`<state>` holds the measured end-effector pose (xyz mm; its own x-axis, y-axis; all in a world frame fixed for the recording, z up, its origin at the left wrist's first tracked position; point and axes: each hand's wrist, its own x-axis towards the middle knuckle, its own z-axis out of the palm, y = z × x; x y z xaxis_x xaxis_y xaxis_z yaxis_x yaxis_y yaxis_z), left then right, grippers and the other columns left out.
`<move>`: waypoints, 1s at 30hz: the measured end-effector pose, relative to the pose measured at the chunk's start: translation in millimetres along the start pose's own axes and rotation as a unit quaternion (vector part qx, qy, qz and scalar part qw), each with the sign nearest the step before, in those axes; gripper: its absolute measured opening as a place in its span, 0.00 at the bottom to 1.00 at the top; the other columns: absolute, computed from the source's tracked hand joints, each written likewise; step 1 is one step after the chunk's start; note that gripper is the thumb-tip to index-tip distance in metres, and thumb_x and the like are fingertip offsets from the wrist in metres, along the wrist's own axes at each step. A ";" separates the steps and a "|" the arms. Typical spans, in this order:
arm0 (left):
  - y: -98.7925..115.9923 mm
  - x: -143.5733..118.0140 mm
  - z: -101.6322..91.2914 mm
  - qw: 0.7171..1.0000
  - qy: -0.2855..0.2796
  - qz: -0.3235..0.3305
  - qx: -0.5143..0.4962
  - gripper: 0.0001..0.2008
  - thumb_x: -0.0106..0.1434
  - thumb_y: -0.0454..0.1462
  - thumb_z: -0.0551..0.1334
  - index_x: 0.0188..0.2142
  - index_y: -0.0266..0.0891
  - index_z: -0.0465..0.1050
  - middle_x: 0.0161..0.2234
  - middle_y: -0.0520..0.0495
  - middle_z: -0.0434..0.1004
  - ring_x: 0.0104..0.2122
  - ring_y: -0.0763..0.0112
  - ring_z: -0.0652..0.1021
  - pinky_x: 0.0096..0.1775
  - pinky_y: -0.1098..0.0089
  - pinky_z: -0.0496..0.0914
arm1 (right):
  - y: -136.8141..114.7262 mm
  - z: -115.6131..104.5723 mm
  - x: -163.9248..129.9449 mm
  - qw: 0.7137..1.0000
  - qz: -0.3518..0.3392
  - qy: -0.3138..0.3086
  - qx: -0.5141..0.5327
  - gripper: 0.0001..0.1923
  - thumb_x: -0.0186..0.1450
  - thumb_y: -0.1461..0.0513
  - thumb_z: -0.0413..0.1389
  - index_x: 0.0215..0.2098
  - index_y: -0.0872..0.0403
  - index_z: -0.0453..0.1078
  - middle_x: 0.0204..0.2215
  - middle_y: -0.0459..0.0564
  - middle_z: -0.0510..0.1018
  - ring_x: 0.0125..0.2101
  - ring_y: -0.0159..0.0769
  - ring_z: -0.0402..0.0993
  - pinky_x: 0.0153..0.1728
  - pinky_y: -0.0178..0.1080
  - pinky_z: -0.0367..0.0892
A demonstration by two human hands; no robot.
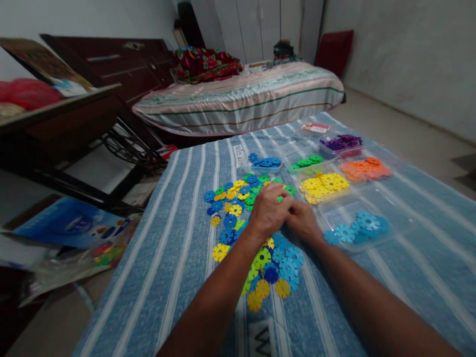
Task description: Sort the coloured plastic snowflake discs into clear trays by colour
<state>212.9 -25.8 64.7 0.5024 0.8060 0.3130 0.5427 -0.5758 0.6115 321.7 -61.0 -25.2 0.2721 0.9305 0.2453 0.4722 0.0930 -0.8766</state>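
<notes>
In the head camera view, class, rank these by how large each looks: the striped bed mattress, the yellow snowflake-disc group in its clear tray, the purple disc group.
1. Striped bed mattress, though farthest away.
2. Yellow disc group.
3. Purple disc group, but it lies farther off, so its true size is unsure.

Flat, mixed-colour plastic snowflake discs (238,208) strewn loosely on striped cloth

trays (336,186) block right; left cloth (174,238) bare

Striped bed (238,99), dark wooden desk (55,124)
</notes>
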 end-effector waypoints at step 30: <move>-70.8 -46.6 10.6 0.992 -0.049 0.077 0.087 0.08 0.60 0.32 0.60 0.38 0.39 0.75 0.49 0.41 0.74 0.53 0.56 0.72 0.57 0.48 0.68 | -40.9 -14.4 3.0 0.843 0.233 -0.099 0.475 0.17 0.47 0.51 0.70 0.24 0.54 0.76 0.22 0.49 0.80 0.23 0.32 0.74 0.26 0.34 0.67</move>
<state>158.2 -24.0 -0.8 0.6473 0.6942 0.3149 0.5578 -0.7129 0.4251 315.3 -67.1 17.4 0.0524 0.9767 -0.2081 -0.5566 -0.1444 -0.8181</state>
